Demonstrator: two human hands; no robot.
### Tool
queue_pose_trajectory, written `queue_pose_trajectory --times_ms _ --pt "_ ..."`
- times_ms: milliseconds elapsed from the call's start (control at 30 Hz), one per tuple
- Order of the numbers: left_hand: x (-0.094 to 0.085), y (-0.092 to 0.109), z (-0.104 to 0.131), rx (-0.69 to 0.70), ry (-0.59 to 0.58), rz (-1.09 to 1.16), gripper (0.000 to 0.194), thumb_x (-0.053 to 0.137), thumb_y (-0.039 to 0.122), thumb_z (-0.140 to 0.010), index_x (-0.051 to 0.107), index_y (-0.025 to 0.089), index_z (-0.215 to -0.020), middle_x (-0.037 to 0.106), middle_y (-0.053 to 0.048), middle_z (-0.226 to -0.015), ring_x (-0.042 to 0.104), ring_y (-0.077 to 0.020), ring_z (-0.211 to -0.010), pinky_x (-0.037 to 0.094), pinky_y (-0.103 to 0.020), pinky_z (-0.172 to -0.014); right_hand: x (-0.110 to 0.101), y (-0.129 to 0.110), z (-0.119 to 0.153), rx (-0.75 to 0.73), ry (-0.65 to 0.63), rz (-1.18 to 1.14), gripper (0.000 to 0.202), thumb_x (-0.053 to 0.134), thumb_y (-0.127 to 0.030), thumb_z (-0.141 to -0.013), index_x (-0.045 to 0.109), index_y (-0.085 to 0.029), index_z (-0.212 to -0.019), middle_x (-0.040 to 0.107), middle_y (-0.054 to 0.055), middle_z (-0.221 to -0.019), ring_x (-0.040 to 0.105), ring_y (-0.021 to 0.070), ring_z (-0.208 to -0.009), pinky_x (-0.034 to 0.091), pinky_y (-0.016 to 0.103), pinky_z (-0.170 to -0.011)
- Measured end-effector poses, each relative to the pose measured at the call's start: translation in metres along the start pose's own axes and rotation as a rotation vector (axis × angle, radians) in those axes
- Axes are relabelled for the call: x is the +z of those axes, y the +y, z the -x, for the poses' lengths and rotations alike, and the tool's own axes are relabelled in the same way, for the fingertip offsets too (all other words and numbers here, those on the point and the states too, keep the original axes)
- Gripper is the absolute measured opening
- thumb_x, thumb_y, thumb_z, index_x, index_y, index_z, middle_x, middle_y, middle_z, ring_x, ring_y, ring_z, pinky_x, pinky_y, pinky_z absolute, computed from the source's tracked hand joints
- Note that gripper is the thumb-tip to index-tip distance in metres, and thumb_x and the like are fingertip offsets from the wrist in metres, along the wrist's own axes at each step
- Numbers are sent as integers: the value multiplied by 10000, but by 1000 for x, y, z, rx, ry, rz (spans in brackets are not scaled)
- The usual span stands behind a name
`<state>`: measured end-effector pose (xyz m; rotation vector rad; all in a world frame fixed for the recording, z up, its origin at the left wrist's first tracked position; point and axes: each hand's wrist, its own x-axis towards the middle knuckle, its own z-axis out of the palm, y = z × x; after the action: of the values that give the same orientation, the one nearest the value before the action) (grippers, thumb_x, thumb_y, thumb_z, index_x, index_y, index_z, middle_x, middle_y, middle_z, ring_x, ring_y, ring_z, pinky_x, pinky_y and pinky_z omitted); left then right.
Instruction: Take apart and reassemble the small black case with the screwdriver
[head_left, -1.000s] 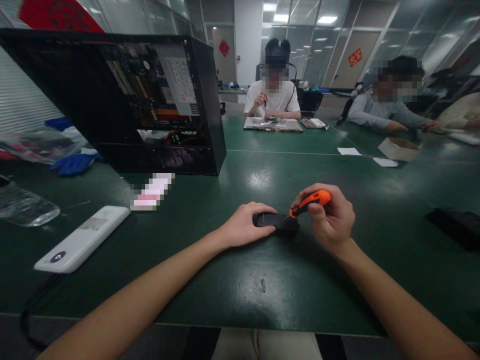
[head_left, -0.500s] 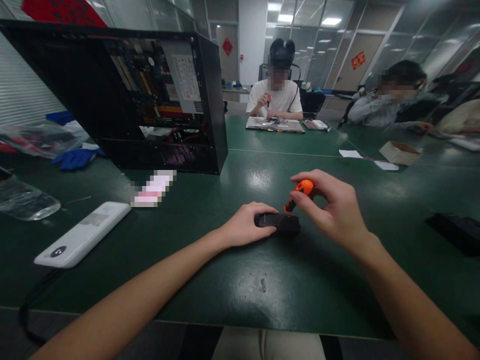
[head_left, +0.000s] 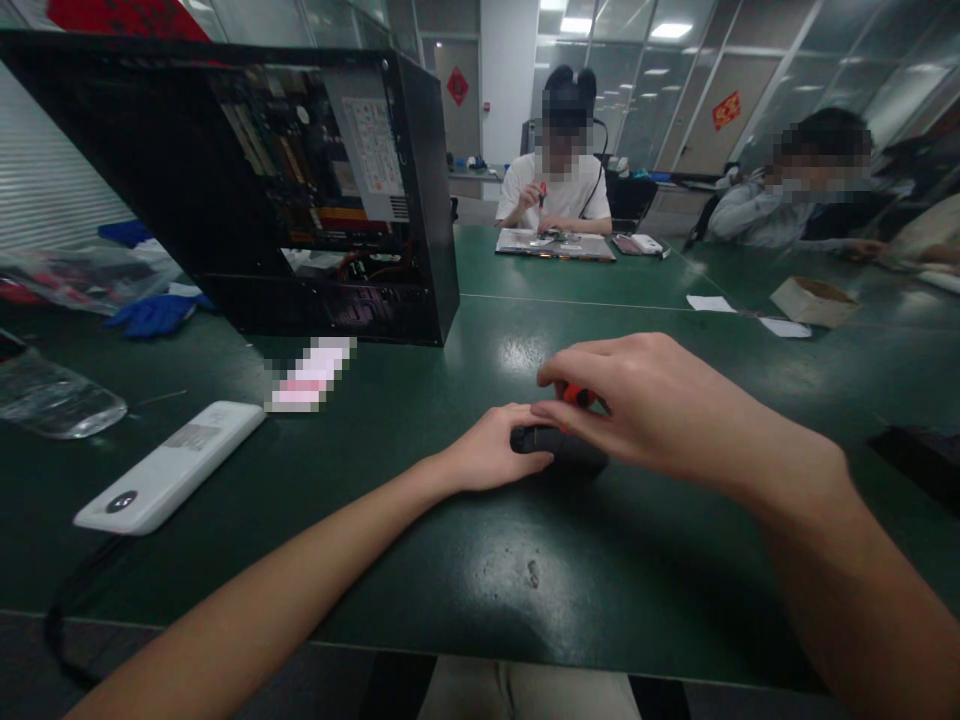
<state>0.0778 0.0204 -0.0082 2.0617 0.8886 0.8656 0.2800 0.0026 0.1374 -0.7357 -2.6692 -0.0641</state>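
A small black oblong block (head_left: pixel 574 452) lies on the green table in front of me; its exact kind does not show. Around its left end are the fingers and thumb of my left hand (head_left: pixel 495 450), holding it against the tabletop. My right hand (head_left: pixel 637 400) is closed on an orange-and-black screwdriver (head_left: pixel 577 394), just above the block. Most of the screwdriver is hidden behind my fingers, and I cannot tell whether its tip touches the block.
An open black computer case (head_left: pixel 420 200) stands at the back left. A white power bank (head_left: pixel 172 468), a plastic bottle (head_left: pixel 60 395) and blue gloves (head_left: pixel 154 315) lie to the left. A cardboard box (head_left: pixel 814 302) sits at right. Across the table, a person (head_left: pixel 555 190) holds a screwdriver.
My right hand has moved left and turned over the block, with the screwdriver now mostly covered by its fingers. My left hand keeps its hold on the block.
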Motion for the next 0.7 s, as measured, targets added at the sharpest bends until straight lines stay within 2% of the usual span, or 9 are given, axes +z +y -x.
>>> queue_pose_trajectory --times_ms 33,167,300,333,367,433,500,567,700 --pt "0 -1 0 1 2 -11 339 776 207 -847 752 197 -1185 765 -85 -1219 708 -301 -1127 529 -461 -1045 0 0 1 2 2 4 108 652 -243 -953 704 -188 -1030 707 45 -879 631 196 -749 390 323 -634" --pt "0 -3 0 20 -9 -13 358 772 219 -854 749 221 -1211 758 -76 -1247 693 -298 -1161 507 -470 -1076 -5 2 6 -52 -89 -115 343 651 -107 -875 674 -214 -1200 715 55 -1053 653 211 -916 471 321 -747" --pt "0 -1 0 39 8 -34 344 769 211 -849 754 228 -1192 761 -67 -1227 690 -288 -1156 505 -451 -1067 -6 8 6 -3 -102 -61 106 684 -278 -943 714 -209 -1016 706 56 -920 644 208 -805 453 325 -662" --pt "0 0 1 34 15 -51 351 767 210 -848 752 224 -1198 761 -70 -1222 690 -289 -1154 506 -447 -1062 -5 10 6 22 -89 -26 114 673 -310 -961 712 -202 -960 697 54 -872 637 202 -761 439 325 -638" --pt "1 1 1 26 21 -70 364 765 211 -847 747 220 -1210 759 -75 -1222 689 -292 -1153 506 -444 -1057 -3 11 6 36 -74 -6 123 658 -304 -973 709 -199 -935 690 50 -846 634 197 -739 433 324 -630" --pt "2 2 2 9 29 -106 394 761 220 -847 733 220 -1241 752 -80 -1235 688 -298 -1156 506 -448 -1053 -1 14 7 24 -64 -29 92 635 -214 -968 711 -201 -1018 704 53 -909 653 202 -795 456 323 -665" --pt "3 1 2 5 34 -124 401 757 229 -848 722 224 -1247 746 -78 -1255 684 -304 -1169 497 -457 -1071 -1 14 8 -24 -76 -105 306 624 -113 -925 676 -221 -1206 712 65 -1076 667 218 -933 496 325 -744" --pt "4 0 3 12 36 -131 396 753 231 -848 712 226 -1242 740 -75 -1266 682 -305 -1174 489 -466 -1088 -3 13 10 -68 -100 -162 422 627 -80 -900 643 -243 -1289 700 69 -1165 661 222 -1000 514 326 -784" --pt "5 0 3 24 28 -160 390 744 232 -853 696 218 -1240 735 -85 -1247 675 -312 -1166 505 -471 -1059 -5 11 9 -26 -97 -83 94 676 -251 -957 717 -215 -1034 705 55 -948 649 210 -831 472 324 -673"
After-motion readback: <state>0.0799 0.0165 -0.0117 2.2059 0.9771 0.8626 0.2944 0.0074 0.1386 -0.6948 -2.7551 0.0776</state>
